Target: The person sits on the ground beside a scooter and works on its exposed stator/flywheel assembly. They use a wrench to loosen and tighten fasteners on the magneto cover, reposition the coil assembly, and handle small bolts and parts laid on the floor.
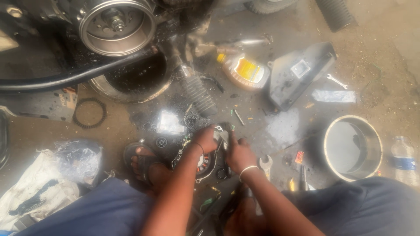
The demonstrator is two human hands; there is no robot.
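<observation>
A motorcycle engine (116, 26) with its round rotor exposed hangs over the oily concrete floor (376, 83), a metal bowl (352, 147) to the right and an oil bottle (245, 71) lying beyond. Between the person's knees a stator cover (209, 164) rests on the floor. The left hand (205, 139) has its fingers clenched on the cover's top edge; the right hand (239, 155) grips a small part (225, 134) against it. With oil everywhere, a grip could likely slip, and a tug might tear the thin wires (209, 202).
</observation>
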